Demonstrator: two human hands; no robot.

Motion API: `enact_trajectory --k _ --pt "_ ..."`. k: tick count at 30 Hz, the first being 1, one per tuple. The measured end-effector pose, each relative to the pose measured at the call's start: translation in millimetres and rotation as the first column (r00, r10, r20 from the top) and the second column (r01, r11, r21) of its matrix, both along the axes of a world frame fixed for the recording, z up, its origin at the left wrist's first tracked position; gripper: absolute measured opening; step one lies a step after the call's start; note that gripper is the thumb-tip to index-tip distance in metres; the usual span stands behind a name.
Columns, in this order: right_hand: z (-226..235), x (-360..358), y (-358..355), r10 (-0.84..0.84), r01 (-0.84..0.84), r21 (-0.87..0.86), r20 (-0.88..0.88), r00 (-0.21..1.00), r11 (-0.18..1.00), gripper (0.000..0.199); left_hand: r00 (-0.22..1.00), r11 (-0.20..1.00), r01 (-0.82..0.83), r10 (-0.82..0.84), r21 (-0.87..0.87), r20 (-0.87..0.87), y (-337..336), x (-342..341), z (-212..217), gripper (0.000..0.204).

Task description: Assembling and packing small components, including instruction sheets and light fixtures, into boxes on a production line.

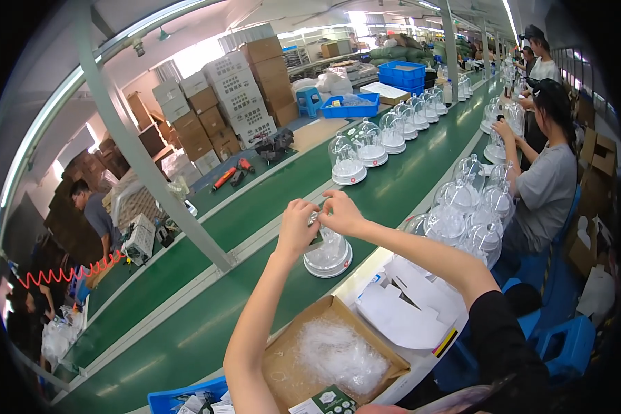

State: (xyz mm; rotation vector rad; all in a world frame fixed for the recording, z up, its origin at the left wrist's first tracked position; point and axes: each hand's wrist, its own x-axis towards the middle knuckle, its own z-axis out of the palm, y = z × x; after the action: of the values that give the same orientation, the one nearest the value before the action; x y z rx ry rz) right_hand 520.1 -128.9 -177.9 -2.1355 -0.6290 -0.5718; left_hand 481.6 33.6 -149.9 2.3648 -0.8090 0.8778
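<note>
My left hand [299, 226] and my right hand [341, 212] meet above a clear dome [333, 243] on a round white base [329, 268], which stands on the green conveyor belt [269, 259]. Fingers of both hands are closed in a pinch at the dome's top. Something small and shiny [314, 218] shows between them, too covered to name. Crinkled clear film seems to lie in or around the dome. Nearer to me, an open cardboard box [386, 352] holds a heap of thin clear plastic [338, 352].
Several finished-looking domes [370, 148] line the belt's far side. More domes [462, 214] crowd the right, beside a seated person [545, 172]. White paper [410, 303] lies by the box. A blue bin [160, 402] is at the lower left. A metal post [141, 145] rises beyond the belt.
</note>
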Motion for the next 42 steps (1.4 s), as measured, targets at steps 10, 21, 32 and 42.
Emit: enact_trajectory --k 10,21,32,42 --pt "-6 6 -2 0.035 -0.018 0.134 -0.123 0.992 0.991 0.025 1.000 0.998 0.002 -0.003 0.063 0.019 -8 3 -1 0.020" --pt "0 -10 4 0.053 -0.041 -0.093 0.130 0.990 0.995 0.018 0.997 0.989 -0.069 0.071 0.134 -0.007 12 -6 -3 0.016" --pt "14 -124 -58 0.443 -0.447 -0.018 0.176 0.879 0.894 0.010 0.944 0.999 0.034 -0.021 0.036 -0.329 46 7 2 0.018" --pt "-3 -203 -153 0.619 -0.615 -0.159 -0.029 0.784 0.772 0.014 0.889 0.889 -0.458 0.458 -0.021 -0.017 141 90 41 0.013"
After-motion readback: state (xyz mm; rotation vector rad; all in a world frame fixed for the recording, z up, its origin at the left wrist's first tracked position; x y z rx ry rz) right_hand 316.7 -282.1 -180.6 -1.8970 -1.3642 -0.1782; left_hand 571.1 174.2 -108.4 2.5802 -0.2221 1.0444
